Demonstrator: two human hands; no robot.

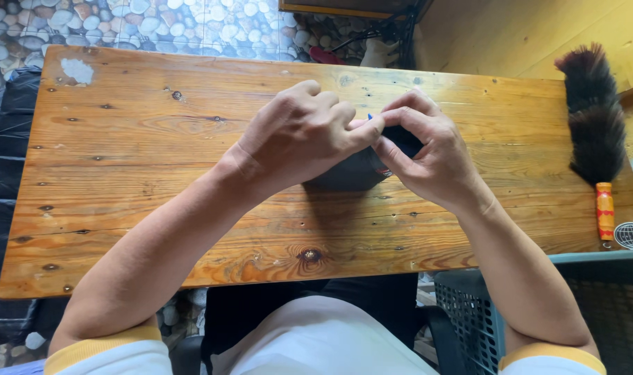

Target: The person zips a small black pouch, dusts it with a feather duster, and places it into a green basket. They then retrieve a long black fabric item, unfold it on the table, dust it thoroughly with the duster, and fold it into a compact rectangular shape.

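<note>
— What is the biggest thing here?

— The wooden table [157, 173]. It is long and orange-brown, with dark knots. Under its far edge is a floor of round pebbles [157, 24], grey, blue and pink.

— And at the sides?

— On the left there is something black and shiny like a plastic bag [1, 160]. On the right a feather duster [594, 114] lies on the table's end, dark and fluffy, with a red and yellow handle pointing to the near side. Just by the handle is a small round white sticker with lines like a globe [632, 235]. It sits on a dark basket with little holes [483, 319].

— What are the hands doing?

— Both are in the middle of the table, close together. The left hand [299, 135] is curled, its thumb and finger pinched tight. The right hand [427, 149] is curled too, fingers bent in.

— What do they hold?

— A small dark thing [351, 173], soft-looking like cloth. It rests on the table under and between the hands. Both hands grip it. A tiny bit of blue [370, 117] peeks out at the fingertips. I cannot tell what that is.
</note>
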